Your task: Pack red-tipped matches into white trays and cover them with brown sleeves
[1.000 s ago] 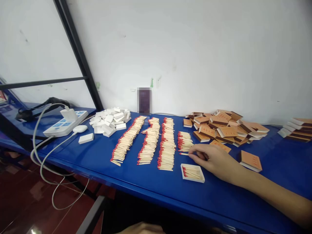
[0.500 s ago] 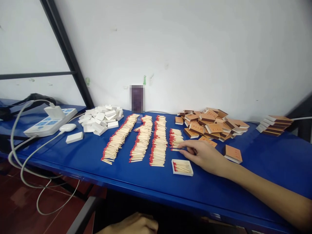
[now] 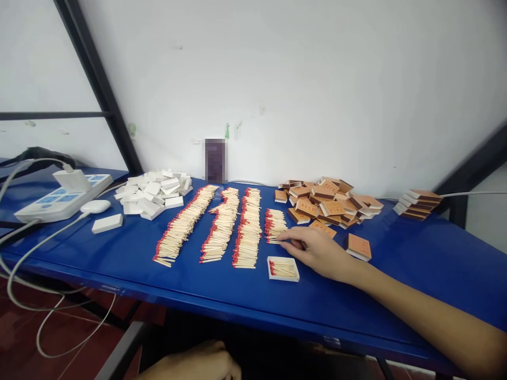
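My right hand (image 3: pixel 317 253) reaches in at the front end of a short row of red-tipped matches (image 3: pixel 274 221). Its thumb and forefinger are nearly together in a pinch on a match at that end; the other fingers curl underneath. Just in front lies a white matchbox tray (image 3: pixel 298 279) with several matches (image 3: pixel 283 268) in it, heads to the left. Below the table edge, my left hand (image 3: pixel 202 363) rests low with its fingers curled and no object visible in it; part of it is cut off by the frame.
Three longer match rows (image 3: pixel 246 232) lie to the left. White trays (image 3: pixel 154 192) are heaped behind them, orange matchbox sleeves (image 3: pixel 328 203) at back right. One matchbox (image 3: pixel 358 247) lies beside my forearm, a stack (image 3: pixel 420 203) farther right. A power strip (image 3: pixel 63 203) with cables occupies the left.
The whole scene has shifted left as the head turned slightly right. My right thumb and forefinger have closed in on the matches at the short row's front end.
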Motion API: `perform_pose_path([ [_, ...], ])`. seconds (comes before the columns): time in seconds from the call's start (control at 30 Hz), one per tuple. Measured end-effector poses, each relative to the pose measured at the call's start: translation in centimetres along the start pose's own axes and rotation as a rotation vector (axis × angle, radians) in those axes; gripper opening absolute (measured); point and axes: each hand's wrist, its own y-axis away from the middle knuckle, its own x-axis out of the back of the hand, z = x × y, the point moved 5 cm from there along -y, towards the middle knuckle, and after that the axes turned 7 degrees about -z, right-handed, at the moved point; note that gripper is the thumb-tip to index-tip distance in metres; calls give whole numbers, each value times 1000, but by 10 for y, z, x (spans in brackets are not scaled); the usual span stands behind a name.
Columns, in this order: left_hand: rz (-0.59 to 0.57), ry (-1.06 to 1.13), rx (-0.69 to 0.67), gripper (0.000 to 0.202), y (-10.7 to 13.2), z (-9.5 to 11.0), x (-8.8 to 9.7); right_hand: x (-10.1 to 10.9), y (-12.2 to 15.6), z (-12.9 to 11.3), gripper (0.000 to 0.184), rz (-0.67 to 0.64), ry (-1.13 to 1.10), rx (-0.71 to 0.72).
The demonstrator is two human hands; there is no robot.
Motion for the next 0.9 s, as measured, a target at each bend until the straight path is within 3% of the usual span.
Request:
perform_pose_path([
  [0.43,-61,52,23,27,-4,-11,-4,-2,-2,-2,29,-15,-10,-28],
  [0.9,-69,130,87,15,-3,-9,0,-3,-1,0,29,-31,5,-28],
])
